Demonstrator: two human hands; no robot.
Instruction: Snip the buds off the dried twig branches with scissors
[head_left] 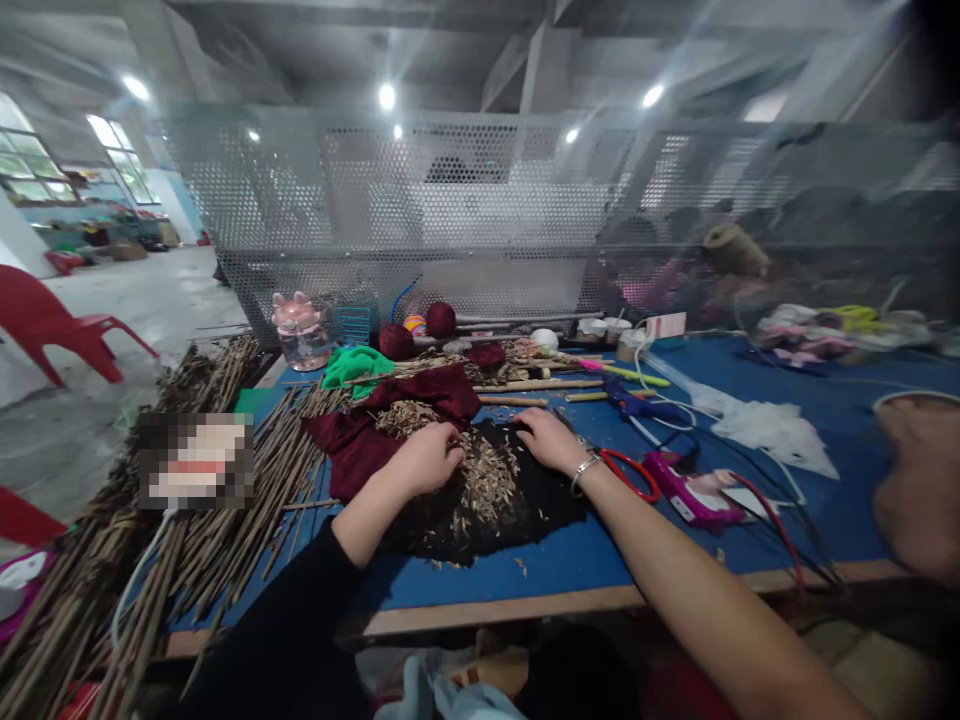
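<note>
While dry flakes [489, 478] lay between the nearer left hand [424, 460] and right hand [551, 441], whether either gripped something I could not tell.

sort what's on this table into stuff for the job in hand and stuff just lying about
Likely in use:
- dry flakes between left hand and right hand
- black cloth under them

Probably just lying about:
- pink-topped jar
- green cloth
- magenta power strip

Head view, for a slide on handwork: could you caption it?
Two hands work at a pile of husks on black cloth, beside dark red fabric.
</note>
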